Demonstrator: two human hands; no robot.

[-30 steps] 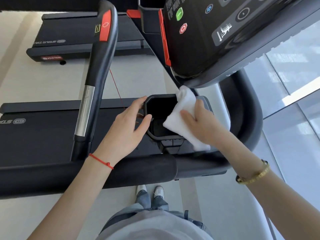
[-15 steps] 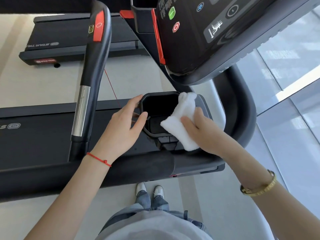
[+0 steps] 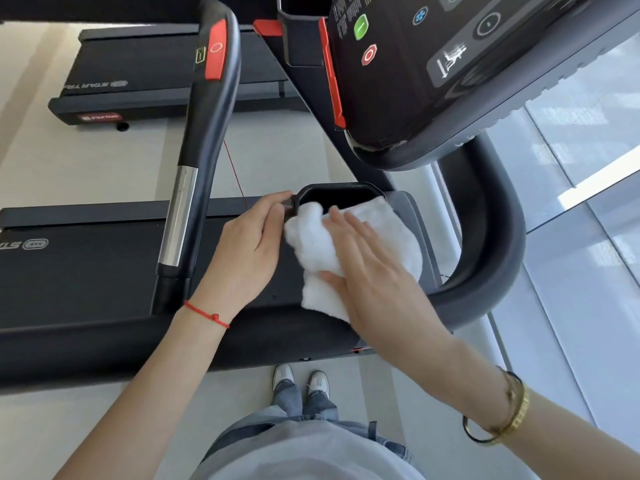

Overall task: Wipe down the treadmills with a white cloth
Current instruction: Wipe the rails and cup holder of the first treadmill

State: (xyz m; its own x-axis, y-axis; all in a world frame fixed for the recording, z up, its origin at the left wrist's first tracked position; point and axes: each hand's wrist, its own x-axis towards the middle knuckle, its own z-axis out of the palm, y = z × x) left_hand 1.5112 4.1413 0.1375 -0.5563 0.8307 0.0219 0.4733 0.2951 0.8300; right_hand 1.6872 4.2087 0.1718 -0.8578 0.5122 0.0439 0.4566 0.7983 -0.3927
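1. Pale gym floor [image 3: 104,168] ran beneath everything, glass panels [image 3: 588,237] to your right, and you stood at the near treadmill [image 3: 86,278] with its black belt stretching off to the left.
2. Your right hand [image 3: 374,268] lay flat on the white cloth [image 3: 374,223], fingers straight and spread, thumb along the lower edge, pressing rather than gripping it.
3. That cloth sat bunched over the near rim of the black cup holder [image 3: 339,194], draped down onto the dark frame below it; only the far part of the holder's opening showed.
4. Your left hand [image 3: 249,244] held the holder's left edge, index finger and thumb curled against the rim, just beside the cloth's left lump.
5. A red string [image 3: 207,315] circled your left wrist and a gold bracelet [image 3: 509,420] your right.
6. Left of your hands the handrail [image 3: 201,150] rose upright, its silver sensor strip [image 3: 178,216] low and a red button pad [image 3: 215,53] near the top.
7. Above the holder hung the black console [image 3: 433,81], a green button [image 3: 361,26] and a red stop button [image 3: 369,55] on its face.
8. A grey curved bar [image 3: 498,237] swept round the right side, near the glass.
9. Farther back lay a second treadmill [image 3: 156,74], well apart from the first.
10. Down below, your white shoes [image 3: 301,379] stood on the floor.
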